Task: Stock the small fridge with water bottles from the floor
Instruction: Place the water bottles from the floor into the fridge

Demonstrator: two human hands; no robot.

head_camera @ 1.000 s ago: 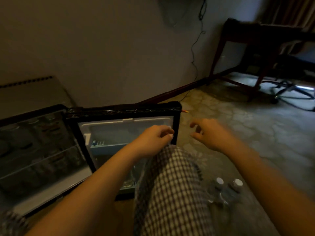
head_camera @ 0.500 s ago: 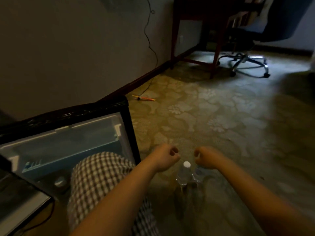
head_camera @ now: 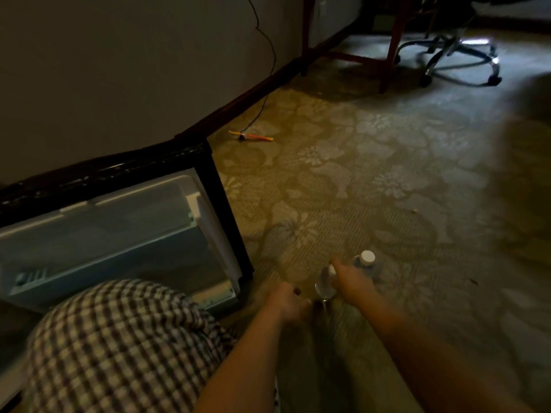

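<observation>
The right hand (head_camera: pixel 353 283) at the near bottle (head_camera: pixel 324 287), grip unreadable; left hand (head_camera: pixel 287 302) loosely curled, empty. Rush it and the far bottle (head_camera: pixel 367 259) topples.

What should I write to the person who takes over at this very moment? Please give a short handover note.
The left hand is loosely curled and holds nothing, just left of the near bottle.
The right hand is at the near bottle's cap; blur hides whether it grips.
The far bottle stands upright on the carpet, just beyond the right hand.
The fridge stands open on the left; the checked knee hides its lower part.
Done: no bottle seen inside.
Left to do: put both bottles in the fridge.
</observation>
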